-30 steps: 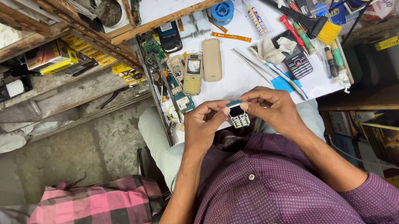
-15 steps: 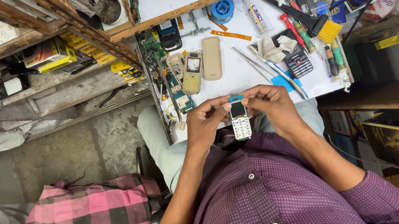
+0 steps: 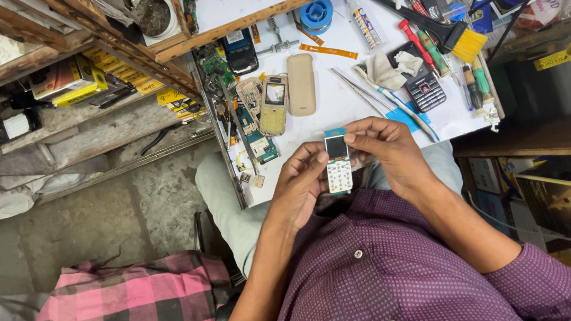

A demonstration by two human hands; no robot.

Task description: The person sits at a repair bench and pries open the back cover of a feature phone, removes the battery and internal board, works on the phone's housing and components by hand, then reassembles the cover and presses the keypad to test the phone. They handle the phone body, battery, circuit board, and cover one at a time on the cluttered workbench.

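I hold a small white keypad phone [image 3: 338,165] upright over the near edge of the white worktop [image 3: 351,106]. Its dark screen and white keys face me. My left hand [image 3: 302,180] grips its left side, and my right hand [image 3: 380,146] pinches its top right corner by the screen. Both forearms come up from my purple dotted shirt.
On the worktop lie a gold phone with no keypad [image 3: 272,103], a beige back cover [image 3: 300,83], a black keypad phone [image 3: 424,91], circuit boards [image 3: 254,139], tweezers [image 3: 357,98], a yellow brush [image 3: 454,34], a blue solder reel [image 3: 316,15] and screwdrivers [image 3: 477,85]. A pink checked cloth [image 3: 128,318] lies lower left.
The phone has turned in my hands from an end-on view to upright, so its full face shows. My hands have shifted slightly lower and closer to me.
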